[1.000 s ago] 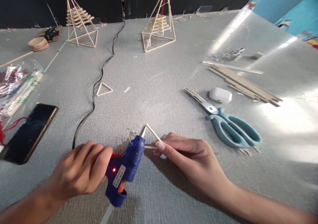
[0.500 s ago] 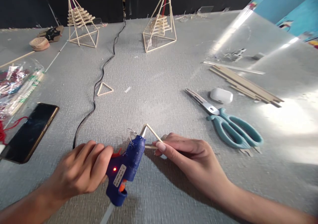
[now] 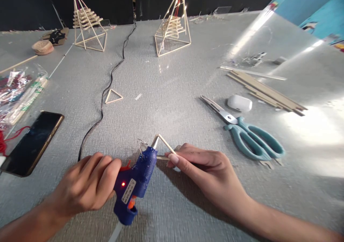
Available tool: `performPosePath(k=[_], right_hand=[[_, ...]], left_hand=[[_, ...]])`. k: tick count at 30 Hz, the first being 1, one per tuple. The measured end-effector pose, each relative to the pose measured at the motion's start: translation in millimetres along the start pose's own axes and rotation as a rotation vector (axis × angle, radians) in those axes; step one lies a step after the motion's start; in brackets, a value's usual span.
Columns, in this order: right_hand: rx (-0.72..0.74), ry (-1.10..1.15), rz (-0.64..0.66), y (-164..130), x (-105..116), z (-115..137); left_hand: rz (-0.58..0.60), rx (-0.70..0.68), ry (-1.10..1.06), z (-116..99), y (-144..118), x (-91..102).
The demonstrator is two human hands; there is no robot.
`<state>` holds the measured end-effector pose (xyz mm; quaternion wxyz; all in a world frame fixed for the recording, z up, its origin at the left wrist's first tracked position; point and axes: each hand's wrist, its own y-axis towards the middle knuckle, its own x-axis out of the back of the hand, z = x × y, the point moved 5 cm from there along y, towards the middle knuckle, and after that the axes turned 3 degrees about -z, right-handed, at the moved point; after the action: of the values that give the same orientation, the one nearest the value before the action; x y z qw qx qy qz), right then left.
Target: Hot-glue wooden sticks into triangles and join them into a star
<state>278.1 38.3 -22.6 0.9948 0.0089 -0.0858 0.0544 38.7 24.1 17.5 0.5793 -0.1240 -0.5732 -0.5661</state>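
My left hand point(image 3: 90, 183) is closed around the handle of a blue hot glue gun point(image 3: 142, 174), whose red light is lit. A clear glue stick point(image 3: 116, 233) pokes out of its rear end. The metal nozzle meets the top corner of a small triangle of thin wooden sticks point(image 3: 167, 144); part of the triangle is hidden behind the gun. My right hand point(image 3: 204, 167) pinches that triangle at its right corner between thumb and fingers. A finished-looking wooden triangle point(image 3: 114, 96) lies farther back on the grey table point(image 3: 172, 102).
Blue-handled scissors point(image 3: 258, 138), a white case point(image 3: 240, 103) and flat wooden strips point(image 3: 266, 91) lie at right. A phone point(image 3: 32, 143) and plastic packets point(image 3: 21, 95) sit at left. A black cord point(image 3: 111, 77) crosses the table. Two stick pyramids point(image 3: 88, 29) stand at the back.
The glue gun's rear has shifted very slightly left and down with my left hand. Small lights now glow on the right pyramid. My right hand stays in place.
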Motion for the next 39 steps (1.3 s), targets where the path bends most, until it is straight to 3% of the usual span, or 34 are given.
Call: performPosePath(k=[39], right_hand=[[0.039,-0.018,-0.013,-0.5,0.0,0.6]], left_hand=[[-0.001,0.002,0.018,0.1,1.0,0.3]])
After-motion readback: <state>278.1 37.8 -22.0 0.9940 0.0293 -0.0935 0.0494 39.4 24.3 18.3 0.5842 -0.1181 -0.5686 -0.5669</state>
